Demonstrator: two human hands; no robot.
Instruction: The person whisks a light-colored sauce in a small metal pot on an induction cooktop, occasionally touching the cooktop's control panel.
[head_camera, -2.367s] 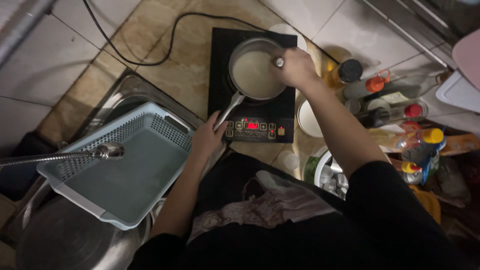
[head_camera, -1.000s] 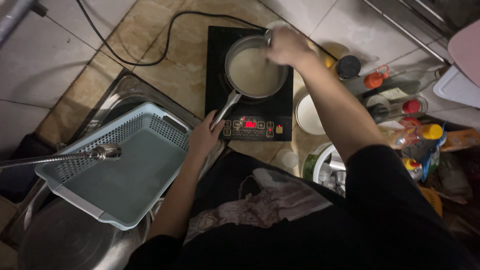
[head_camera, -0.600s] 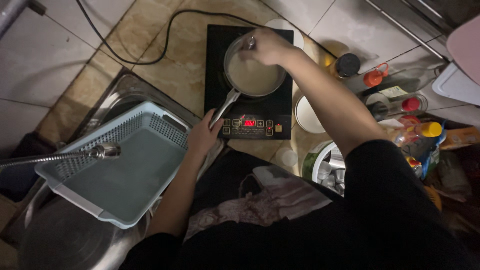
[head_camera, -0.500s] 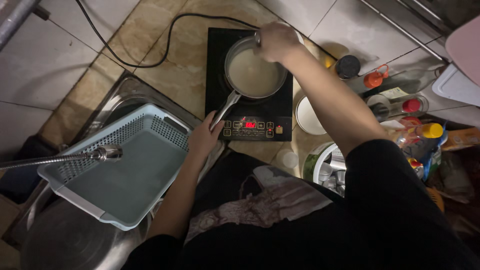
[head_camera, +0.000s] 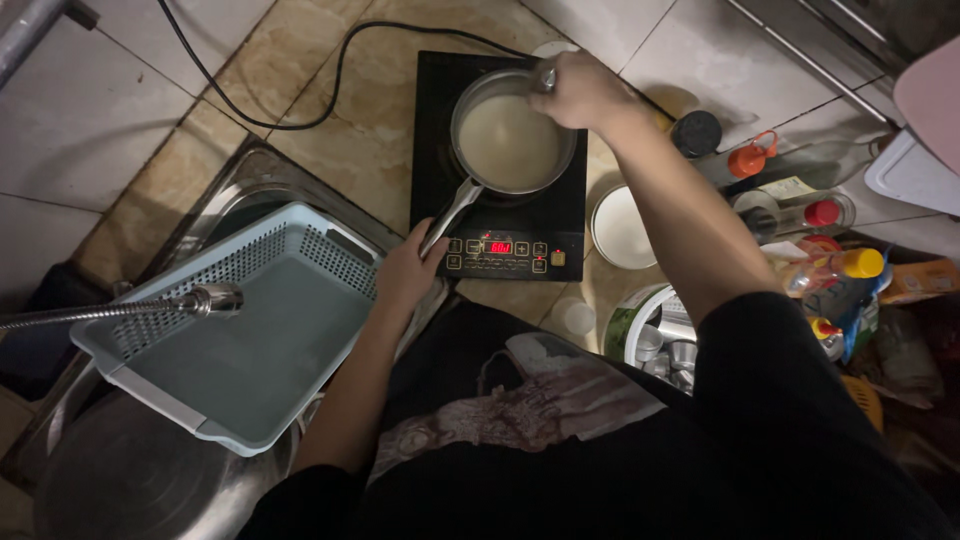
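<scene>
A steel saucepan (head_camera: 512, 140) full of pale creamy liquid sits on a black induction cooker (head_camera: 497, 160) with a red lit display. My left hand (head_camera: 410, 268) grips the end of the saucepan's long handle at the cooker's front left corner. My right hand (head_camera: 585, 92) hovers over the pan's far right rim, closed on a small metal utensil (head_camera: 545, 80) whose end dips toward the liquid.
A light blue plastic basket (head_camera: 240, 320) rests over a steel sink (head_camera: 150, 470), with a flexible tap (head_camera: 200, 299) above it. A white bowl (head_camera: 620, 226), bottles (head_camera: 800, 215) and a container of metal cups (head_camera: 665, 340) crowd the right side. A black cable (head_camera: 330, 90) runs behind the cooker.
My right hand has circled around the pan with the utensil, from the far left rim to the far right rim. My left hand stays on the handle.
</scene>
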